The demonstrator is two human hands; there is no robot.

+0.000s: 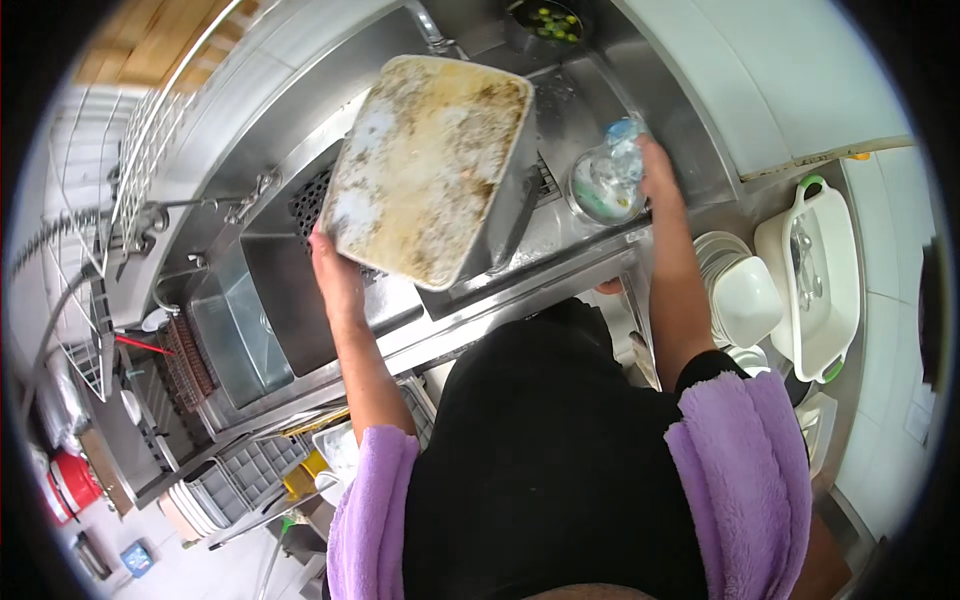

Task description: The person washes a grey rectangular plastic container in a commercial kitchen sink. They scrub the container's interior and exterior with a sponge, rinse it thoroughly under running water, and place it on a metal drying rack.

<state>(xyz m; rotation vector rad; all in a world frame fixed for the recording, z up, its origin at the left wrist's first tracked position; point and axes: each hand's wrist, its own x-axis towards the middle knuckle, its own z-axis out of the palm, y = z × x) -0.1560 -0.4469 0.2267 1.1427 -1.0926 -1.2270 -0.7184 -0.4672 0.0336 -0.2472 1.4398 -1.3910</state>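
Observation:
My left hand (pixel 337 274) grips the lower left edge of a large rectangular pan (pixel 431 165), tilted over the steel sink. Its broad face towards me bears yellow and brown stains. At the right, my right hand (pixel 657 169) is closed on a clear, crumpled plastic piece with a blue part (pixel 624 142), perhaps a bottle or bag. This piece is at a round metal bowl (pixel 600 196) with whitish-green contents, standing on the sink's ledge. Part of the fingers of both hands is hidden.
A steel pot (pixel 525 34) with green and yellow pieces stands at the back. Stacked white dishes (pixel 746 300) and a white basin with green handles (pixel 846 285) are at the right. Left are a second sink basin (pixel 240 337), a faucet (pixel 259 196) and a wire rack (pixel 154 142).

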